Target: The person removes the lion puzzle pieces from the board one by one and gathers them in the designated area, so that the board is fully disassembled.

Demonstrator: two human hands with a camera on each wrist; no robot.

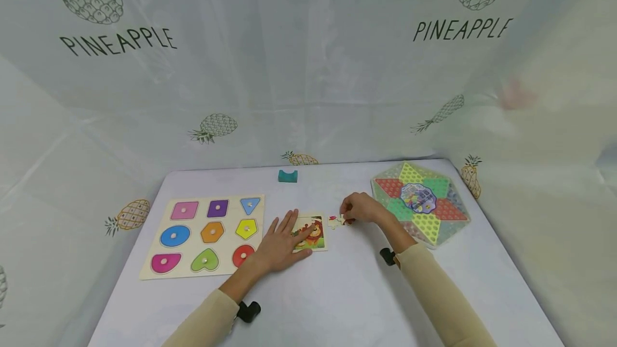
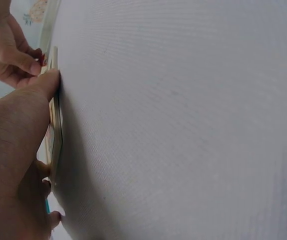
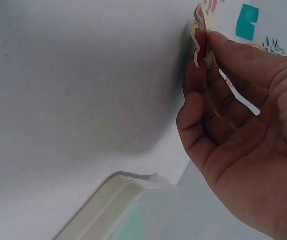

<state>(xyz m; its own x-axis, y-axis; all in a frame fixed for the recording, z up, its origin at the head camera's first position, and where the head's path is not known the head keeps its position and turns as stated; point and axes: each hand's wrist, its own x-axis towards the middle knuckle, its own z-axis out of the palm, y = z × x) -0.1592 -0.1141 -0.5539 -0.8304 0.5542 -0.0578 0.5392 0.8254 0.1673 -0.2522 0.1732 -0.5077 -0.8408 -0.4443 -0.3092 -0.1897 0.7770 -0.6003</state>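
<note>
Between the fingers [image 3: 236,54] of the right hand [image 1: 362,207] sits a puzzle piece [image 3: 201,39].

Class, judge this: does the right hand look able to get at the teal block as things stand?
Probably yes: only tabletop shows between the right hand and the teal block, though the hand would likely need to release its pinched puzzle piece first.

- The lion puzzle [image 1: 317,233] is edged in pale, smooth wood, its face printed in colour.
- Wood is likewise shown along the cut edge of the puzzle piece [image 3: 201,44].
- The shapes board [image 1: 195,229] is finished matt, like painted wood.
- The game board [image 1: 418,198] is cased in glossy, see-through plastic.
- The table [image 1: 347,293] is surfaced matt, with fine ribbing.
- The sleeves [image 1: 438,288] are made of matt cloth.
</note>
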